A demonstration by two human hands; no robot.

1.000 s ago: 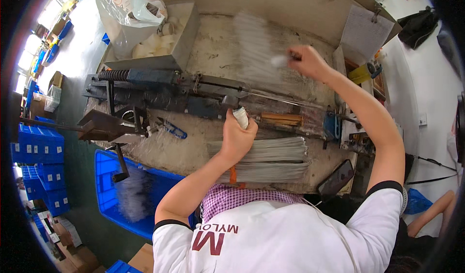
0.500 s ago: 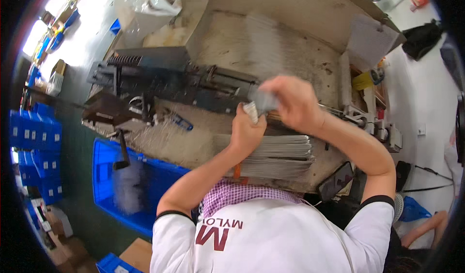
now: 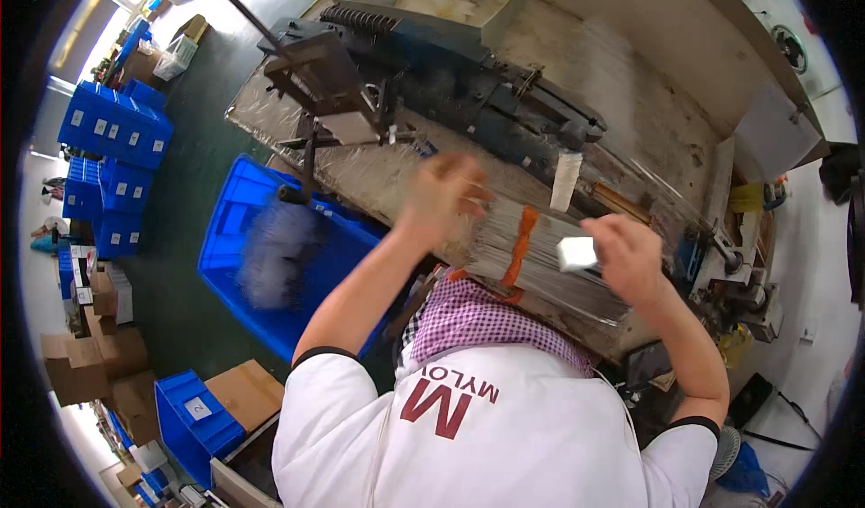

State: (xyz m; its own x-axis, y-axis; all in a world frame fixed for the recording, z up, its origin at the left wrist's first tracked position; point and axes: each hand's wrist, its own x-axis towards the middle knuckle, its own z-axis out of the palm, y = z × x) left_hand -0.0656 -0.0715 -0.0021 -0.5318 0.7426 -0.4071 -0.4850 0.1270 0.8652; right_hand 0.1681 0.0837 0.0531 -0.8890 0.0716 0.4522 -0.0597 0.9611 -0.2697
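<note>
Left grip (image 3: 443, 200) is now off the wrapped handle (image 3: 566, 182): blurred, spread, seemingly empty. Right grip (image 3: 629, 258) pinches a small white piece (image 3: 575, 253) at its left. We see the wire-like bundle (image 3: 551, 276) slanting lengthwise between both.

The person wears a white short-sleeved shirt (image 3: 532, 454) with a black band (image 3: 696, 424) edging each sleeve and dark red lettering (image 3: 437, 406) left of centre. Beyond its far edge shows purple-and-white checked cloth (image 3: 491, 323); a thin pale cord (image 3: 625, 409) runs down the right. Left hand (image 3: 443, 200) and right hand (image 3: 628, 258) are ungloved.
</note>
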